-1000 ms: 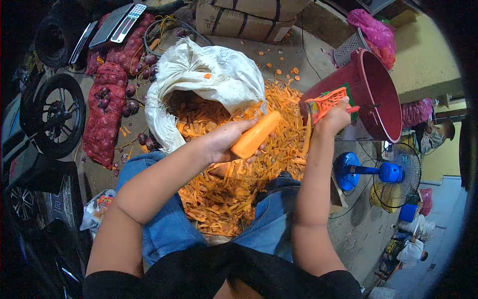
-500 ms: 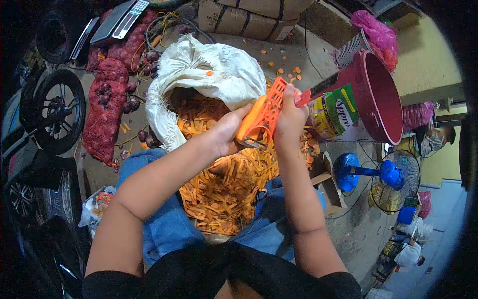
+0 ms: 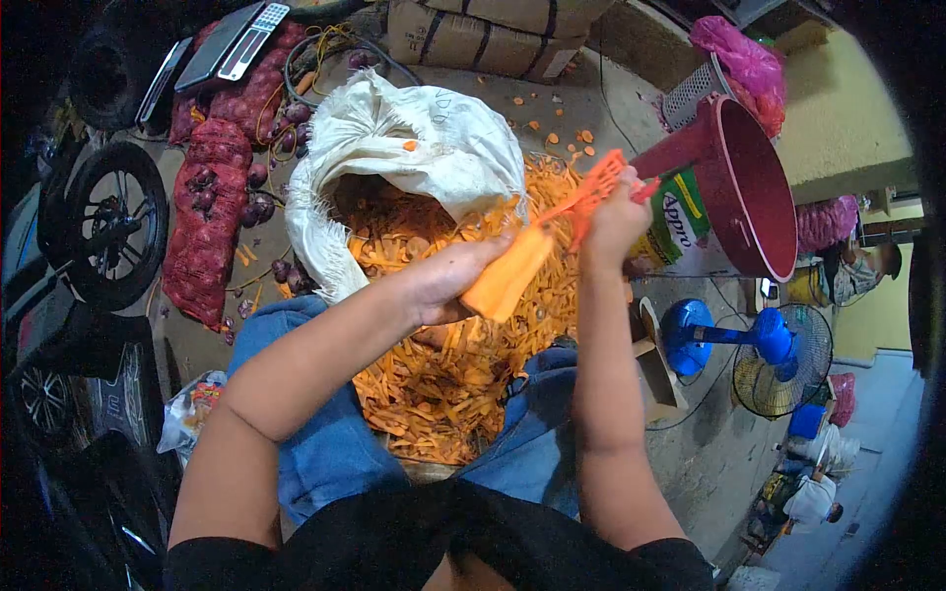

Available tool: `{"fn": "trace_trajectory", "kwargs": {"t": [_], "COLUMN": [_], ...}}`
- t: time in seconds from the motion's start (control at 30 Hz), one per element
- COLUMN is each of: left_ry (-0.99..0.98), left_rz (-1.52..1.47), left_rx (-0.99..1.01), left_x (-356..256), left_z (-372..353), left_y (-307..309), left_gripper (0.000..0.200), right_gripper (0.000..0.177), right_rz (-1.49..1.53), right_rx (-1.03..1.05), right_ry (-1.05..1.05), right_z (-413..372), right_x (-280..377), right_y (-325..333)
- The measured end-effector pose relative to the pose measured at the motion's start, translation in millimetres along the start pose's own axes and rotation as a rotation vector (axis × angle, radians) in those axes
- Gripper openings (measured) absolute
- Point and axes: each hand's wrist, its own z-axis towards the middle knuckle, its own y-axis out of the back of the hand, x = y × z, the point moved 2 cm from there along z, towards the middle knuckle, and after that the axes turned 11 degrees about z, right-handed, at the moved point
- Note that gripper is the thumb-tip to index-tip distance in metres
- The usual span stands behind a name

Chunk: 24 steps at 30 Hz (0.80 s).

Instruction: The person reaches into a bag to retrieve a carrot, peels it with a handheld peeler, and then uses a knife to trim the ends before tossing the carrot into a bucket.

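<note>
Your left hand sits just left of the frame's centre, fingers curled snugly round the lower end of a peeled carrot. The carrot slants up and to the right, its top end pointing toward your other hand. Your right hand is just right of and above it, closed in a fist on the handle of an orange plastic peeler. The peeler's head reaches left and down to the carrot's upper tip; I cannot tell whether the blade is touching it.

Below both hands, between your knees in blue jeans, a thick heap of carrot peelings fills the middle of the frame. It runs up into the open mouth of a white woven sack at upper centre.

At the upper right a dark red bucket lies tipped on its side, its opening facing right. A green and yellow printed bag sits against its near side, just beyond your right hand. A blue floor fan stands at the right edge.

On the left, red mesh bags of onions lie beside a motorcycle wheel. A weighing scale rests at the upper left and a cardboard box at the top.
</note>
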Motion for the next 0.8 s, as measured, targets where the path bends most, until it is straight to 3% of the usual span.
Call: {"fn": "trace_trajectory", "kwargs": {"t": [0.07,0.1,0.17,0.2,0.27,0.3,0.43,0.5,0.57,0.7,0.8], "left_ry": [-0.028,-0.035,-0.011,0.016,-0.016,-0.02,-0.05,-0.064,-0.084,-0.075,-0.119], "left_rz": [0.324,0.312,0.24,0.157,0.087,0.012,-0.081,-0.121,-0.293,-0.274,-0.056], "left_rx": [0.217,0.233,0.141,0.047,0.024,0.029,0.063,0.079,0.008,0.034,0.119], "left_x": [0.2,3.1,1.1,1.2,-0.8,-1.9,-2.9,-3.9,-7.2,-3.7,-3.0], "left_z": [-4.6,-6.1,-5.4,-5.6,5.8,10.0,14.9,16.2,16.4,15.2,11.2], "left_y": [2.4,-0.5,-0.1,2.2,12.0,14.2,17.1,12.6,7.3,7.2,6.5], "left_gripper": [0.04,0.04,0.039,0.037,0.034,0.033,0.032,0.034,0.034,0.035,0.038], "right_gripper": [0.025,0.025,0.023,0.023,0.022,0.019,0.021,0.023,0.022,0.023,0.024], "right_rz": [0.021,0.024,0.172,0.172,0.378,0.448,0.364,0.243,0.222,0.236,0.198], "right_rx": [-0.195,-0.196,-0.324,-0.318,-0.182,-0.069,0.066,0.275,0.299,0.281,0.214], "right_ry": [-0.047,-0.045,-0.363,-0.361,-0.423,-0.316,-0.313,-0.287,-0.249,-0.179,-0.184], "right_z": [16.9,24.0,28.6,25.9,15.8,8.9,-36.4,-52.5,-58.8,-58.0,-47.4], "right_x": [-3.9,-5.8,-8.9,-3.3,9.1,11.8,44.5,50.2,49.1,48.1,40.5], "right_y": [15.0,21.9,30.0,27.7,13.3,2.6,-25.1,-30.7,-30.6,-29.3,-24.4]}}
